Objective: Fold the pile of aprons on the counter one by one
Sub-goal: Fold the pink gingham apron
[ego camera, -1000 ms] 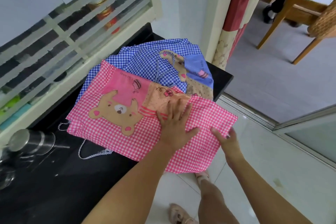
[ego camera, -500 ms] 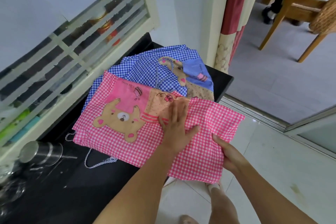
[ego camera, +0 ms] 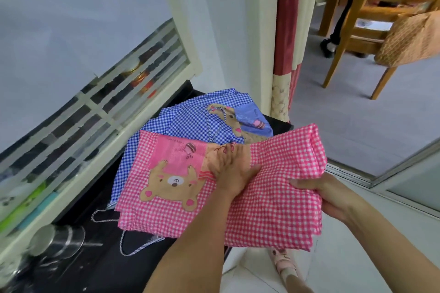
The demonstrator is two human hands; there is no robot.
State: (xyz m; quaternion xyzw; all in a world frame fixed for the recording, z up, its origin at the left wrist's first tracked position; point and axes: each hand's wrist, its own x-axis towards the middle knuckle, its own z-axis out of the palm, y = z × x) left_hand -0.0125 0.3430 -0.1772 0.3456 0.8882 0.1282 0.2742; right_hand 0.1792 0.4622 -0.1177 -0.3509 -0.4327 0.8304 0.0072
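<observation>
Now we half-fold the pink gingham bear-patch apron (ego camera: pixel 273 209) on the black bench (ego camera: pixel 95 269). Our left hand (ego camera: pixel 228 169) presses its middle with flat fingers (ego camera: pixel 223 157), and our right hand (ego camera: pixel 328 195) grips the raised edge. Next, that edge likely needs carrying leftward.

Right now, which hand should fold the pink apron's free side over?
Probably right: the right hand grips the raised side of the pink apron; the left hand presses it flat.

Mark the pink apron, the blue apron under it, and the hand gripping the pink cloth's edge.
pink apron (ego camera: pixel 273 211): head view, on the plain checked cloth between the two forearms.
blue apron (ego camera: pixel 188 123): head view, on its checked cloth beyond the pink one.
right hand (ego camera: pixel 320 194): head view, on the middle of the hand, behind the curled fingers.
</observation>
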